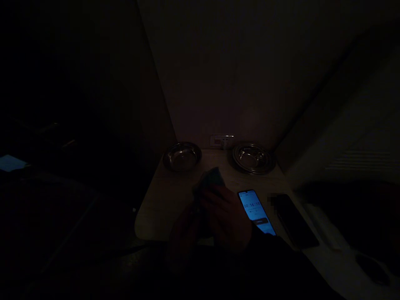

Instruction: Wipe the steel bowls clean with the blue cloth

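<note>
Right hand (226, 216) grips a crumpled blue-green cloth (212, 180) at lower centre; the left hand (184, 233) is beside it, its hold too dark to tell. Right of them on the pale surface (153, 208) lie a lit blue-screened phone (253, 208) and a black rectangular phone (296, 223). Farther back stand a shiny round metal bowl (168, 160), centre-left, and a wide-rimmed metal dish (253, 171), centre-right.

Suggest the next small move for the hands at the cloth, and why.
I'd probably ease the right hand slightly aside to expose more of the bluish cloth. Its fingers lie across the cloth, the left hand is close by, and the scene is too dark to tell whether the cloth wraps anything.
</note>
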Demonstrator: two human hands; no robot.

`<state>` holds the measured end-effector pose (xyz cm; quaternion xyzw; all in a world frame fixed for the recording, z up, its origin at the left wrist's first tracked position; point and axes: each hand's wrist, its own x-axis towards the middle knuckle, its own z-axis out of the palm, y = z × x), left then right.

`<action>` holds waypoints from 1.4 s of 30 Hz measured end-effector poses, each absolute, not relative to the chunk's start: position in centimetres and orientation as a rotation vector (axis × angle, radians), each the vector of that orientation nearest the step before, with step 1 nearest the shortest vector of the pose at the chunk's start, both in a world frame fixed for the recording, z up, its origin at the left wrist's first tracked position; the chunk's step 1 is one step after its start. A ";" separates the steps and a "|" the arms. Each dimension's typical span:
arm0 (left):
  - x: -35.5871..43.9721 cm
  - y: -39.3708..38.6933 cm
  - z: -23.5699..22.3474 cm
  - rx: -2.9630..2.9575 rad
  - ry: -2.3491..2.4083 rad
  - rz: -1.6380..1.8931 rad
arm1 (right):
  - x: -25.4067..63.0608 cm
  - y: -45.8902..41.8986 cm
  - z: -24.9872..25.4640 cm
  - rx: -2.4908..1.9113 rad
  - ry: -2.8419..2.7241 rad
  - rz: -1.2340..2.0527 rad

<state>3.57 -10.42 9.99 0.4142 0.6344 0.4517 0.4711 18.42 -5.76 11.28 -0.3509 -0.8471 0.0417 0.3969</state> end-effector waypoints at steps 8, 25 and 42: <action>3.5 -9.5 10.0 1.017 1.600 1.099 | 17.6 -3.9 11.6 -1.002 -2.092 0.131; 3.5 -9.9 9.8 1.007 1.599 1.130 | 17.9 -5.3 10.8 -0.843 -2.164 0.121; 2.7 -9.8 9.1 0.909 1.549 1.251 | 18.2 -2.8 8.3 -0.942 -1.790 0.665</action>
